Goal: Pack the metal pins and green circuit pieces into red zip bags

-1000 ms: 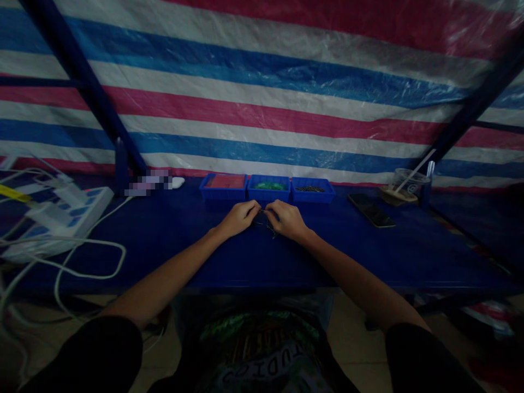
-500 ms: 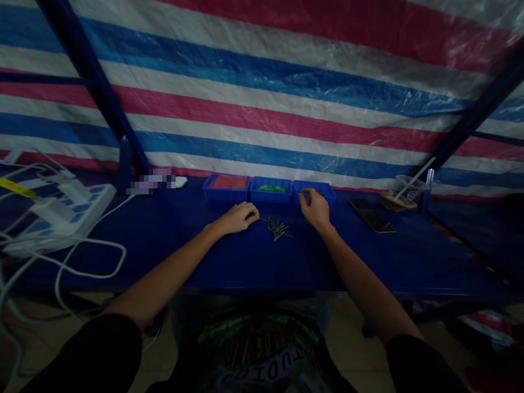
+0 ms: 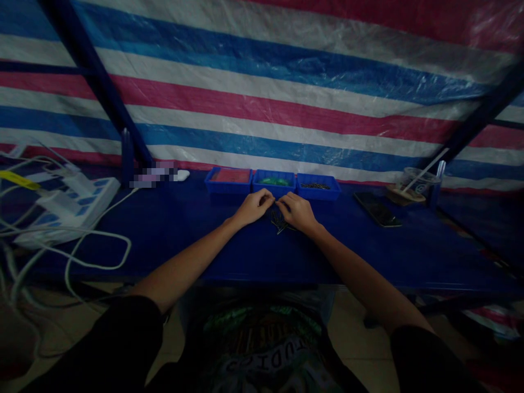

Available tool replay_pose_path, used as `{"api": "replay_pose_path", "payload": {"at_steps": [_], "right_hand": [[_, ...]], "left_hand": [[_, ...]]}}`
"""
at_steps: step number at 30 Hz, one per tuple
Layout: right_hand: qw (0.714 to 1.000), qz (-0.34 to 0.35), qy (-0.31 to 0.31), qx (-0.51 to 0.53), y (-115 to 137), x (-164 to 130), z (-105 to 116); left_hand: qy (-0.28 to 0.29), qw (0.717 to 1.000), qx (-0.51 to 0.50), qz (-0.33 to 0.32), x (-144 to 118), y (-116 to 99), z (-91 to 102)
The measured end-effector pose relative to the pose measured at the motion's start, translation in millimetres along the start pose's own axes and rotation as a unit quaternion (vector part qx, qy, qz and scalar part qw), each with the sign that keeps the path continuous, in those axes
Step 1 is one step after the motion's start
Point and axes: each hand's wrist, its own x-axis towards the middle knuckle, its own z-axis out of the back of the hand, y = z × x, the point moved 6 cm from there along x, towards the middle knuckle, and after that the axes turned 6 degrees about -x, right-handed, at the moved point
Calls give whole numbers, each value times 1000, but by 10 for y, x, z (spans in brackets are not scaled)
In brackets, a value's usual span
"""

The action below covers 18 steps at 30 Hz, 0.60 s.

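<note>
The right hand has come back from the right-hand blue tray to meet the left hand over the small pile of dark metal pins.

In the head view, both hands sit fingertip to fingertip at the middle of the blue surface, just before the row of three trays. Each grip is curled nearly closed, apparently pinching something tiny between them; what it is cannot be told in the dim light. The pins lie on the surface right under the right hand's fingers. A phone lies well to the right.
</note>
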Motion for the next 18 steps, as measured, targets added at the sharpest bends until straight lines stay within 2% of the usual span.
{"api": "replay_pose_path", "payload": {"at_steps": [3, 6, 10, 14, 16, 18], "right_hand": [[1000, 4, 3, 8, 12, 7, -14], [999, 3, 8, 40, 21, 9, -18], [997, -11, -2, 81, 30, -8, 8], [998, 12, -16, 65, 64, 5, 52], [998, 6, -34, 45, -11, 40, 97], [995, -55, -78, 14, -225, 72, 174]], "left_hand": [[-16, 999, -42, -22, -68, -24, 50], [-14, 999, -26, -31, -92, -34, 70], [-10, 1000, -6, -9, -96, -31, 72], [-9, 1000, -1, 12, -102, -27, 67], [14, 1000, -1, 17, -102, -7, 44], [68, 998, 6, 1, -106, 18, -1]]}}
